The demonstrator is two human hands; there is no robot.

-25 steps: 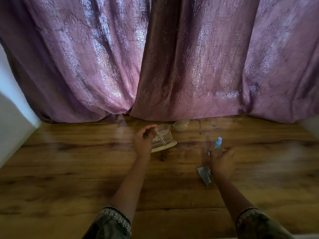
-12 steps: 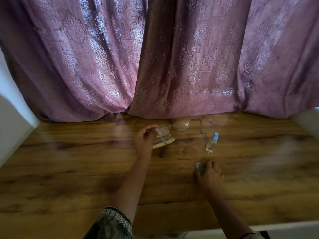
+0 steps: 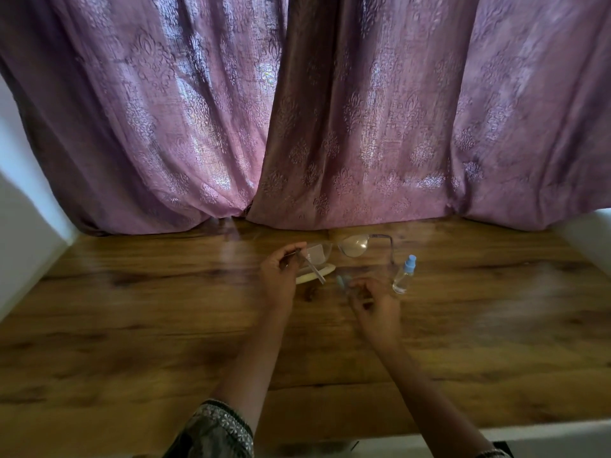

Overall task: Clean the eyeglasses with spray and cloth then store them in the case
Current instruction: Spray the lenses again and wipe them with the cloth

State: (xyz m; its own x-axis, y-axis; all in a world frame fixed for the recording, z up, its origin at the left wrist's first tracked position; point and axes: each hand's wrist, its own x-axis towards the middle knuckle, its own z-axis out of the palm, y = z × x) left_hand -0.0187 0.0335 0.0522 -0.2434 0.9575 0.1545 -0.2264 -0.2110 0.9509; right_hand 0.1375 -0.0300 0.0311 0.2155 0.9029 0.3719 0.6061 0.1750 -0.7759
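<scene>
My left hand (image 3: 279,276) pinches the left temple of the clear-framed eyeglasses (image 3: 354,246), holding them up above the table with their temples unfolded. Under them lies the cream-coloured case (image 3: 317,275), partly hidden by the hand and lens. My right hand (image 3: 373,300) holds a small grey-blue cloth (image 3: 342,283) in its fingertips, lifted just below the glasses; the cloth is blurred. A small clear spray bottle (image 3: 404,275) with a blue cap stands upright to the right of both hands, untouched.
The wooden table (image 3: 132,325) runs wide to both sides. Purple patterned curtains (image 3: 297,110) hang right behind the glasses. White walls (image 3: 26,209) close in at left and right, and the table's near edge lies at the lower right.
My right hand let go of the spray bottle, dropped to the cloth on the table, picked it up and brought it up toward the glasses. My left hand kept the glasses still.
</scene>
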